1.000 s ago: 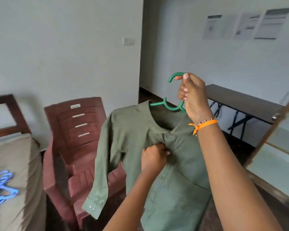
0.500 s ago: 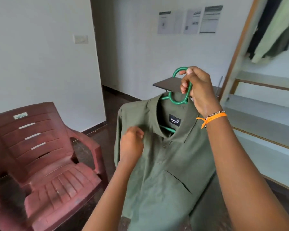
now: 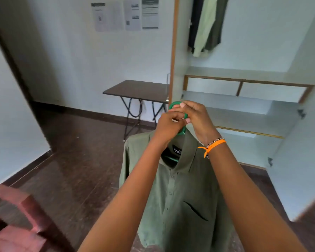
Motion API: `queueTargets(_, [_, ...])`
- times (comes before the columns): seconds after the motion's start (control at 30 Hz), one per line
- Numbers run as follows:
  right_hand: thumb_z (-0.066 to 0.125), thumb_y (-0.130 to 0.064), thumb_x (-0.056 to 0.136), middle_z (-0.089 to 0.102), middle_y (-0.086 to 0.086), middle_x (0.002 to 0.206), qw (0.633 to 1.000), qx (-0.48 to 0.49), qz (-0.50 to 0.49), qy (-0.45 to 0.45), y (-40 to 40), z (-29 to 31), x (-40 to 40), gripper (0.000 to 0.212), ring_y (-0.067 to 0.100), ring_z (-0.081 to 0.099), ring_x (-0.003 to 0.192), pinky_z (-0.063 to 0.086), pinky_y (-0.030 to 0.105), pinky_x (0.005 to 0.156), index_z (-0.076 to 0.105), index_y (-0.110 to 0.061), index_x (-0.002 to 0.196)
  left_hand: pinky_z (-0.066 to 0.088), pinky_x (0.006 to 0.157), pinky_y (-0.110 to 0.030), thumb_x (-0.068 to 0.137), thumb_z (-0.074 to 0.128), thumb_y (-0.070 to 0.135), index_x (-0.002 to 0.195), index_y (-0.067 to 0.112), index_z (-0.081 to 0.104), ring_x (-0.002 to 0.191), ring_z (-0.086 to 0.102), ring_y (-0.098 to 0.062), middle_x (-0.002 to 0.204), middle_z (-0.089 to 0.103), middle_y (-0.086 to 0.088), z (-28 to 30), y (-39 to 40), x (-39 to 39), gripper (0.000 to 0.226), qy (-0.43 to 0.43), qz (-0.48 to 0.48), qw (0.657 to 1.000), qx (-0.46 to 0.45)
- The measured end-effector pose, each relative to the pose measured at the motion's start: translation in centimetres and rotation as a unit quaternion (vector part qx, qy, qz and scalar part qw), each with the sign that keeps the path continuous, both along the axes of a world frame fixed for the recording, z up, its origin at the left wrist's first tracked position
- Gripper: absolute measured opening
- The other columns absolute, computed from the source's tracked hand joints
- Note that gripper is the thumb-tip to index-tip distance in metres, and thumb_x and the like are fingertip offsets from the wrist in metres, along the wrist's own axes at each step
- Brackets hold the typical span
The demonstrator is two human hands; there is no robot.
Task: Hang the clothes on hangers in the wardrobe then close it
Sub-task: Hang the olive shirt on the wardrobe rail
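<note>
Your left hand (image 3: 168, 127) has left the shirt (image 3: 182, 193) to join your right hand (image 3: 195, 119), both curled round the hanger (image 3: 175, 104) hook, shirt hanging near the open wardrobe (image 3: 244, 82) at right, ready for the rail.

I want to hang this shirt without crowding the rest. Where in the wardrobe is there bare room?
Bare room: to the right of the hanging clothes, across to the wardrobe right wall, above the shelf. The upper left corner is crowded. Both hands grip the hanger.
</note>
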State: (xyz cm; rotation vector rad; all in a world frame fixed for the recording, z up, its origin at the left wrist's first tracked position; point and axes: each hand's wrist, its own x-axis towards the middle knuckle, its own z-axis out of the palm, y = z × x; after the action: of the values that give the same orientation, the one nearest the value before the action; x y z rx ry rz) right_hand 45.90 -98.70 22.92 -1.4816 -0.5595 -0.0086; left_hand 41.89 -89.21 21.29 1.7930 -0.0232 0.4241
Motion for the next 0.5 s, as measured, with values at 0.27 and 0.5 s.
queueTargets(0.27, [0.046,-0.021,0.099,0.056,-0.009,0.116,0.968,-0.195,-0.153,-0.038,-12.0,-2.2,10.7,0.026,0.0,0.053,0.101,0.041,0.02,0.085,0.054,-0.015,0.123,0.025,0.057,-0.028,0.091,0.06,0.014,0.068,0.004,0.053,0.058,0.04,-0.008,0.063,0.044,0.002,-1.7,-8.4,15.6,0.026,-0.042,-0.032,0.982,0.182])
queueTargets(0.5, [0.042,-0.019,0.099,0.055,0.003,0.082,0.852,-0.477,-0.211,-0.043,-20.7,-5.1,18.7,0.019,0.024,0.052,0.08,0.031,0.031,0.066,0.047,-0.014,0.081,0.053,0.082,-0.036,0.097,0.05,0.012,0.077,0.013,0.052,0.082,0.062,-0.021,0.092,0.057,-0.004,1.4,-13.9,29.9,0.02,-0.052,-0.061,0.984,0.158])
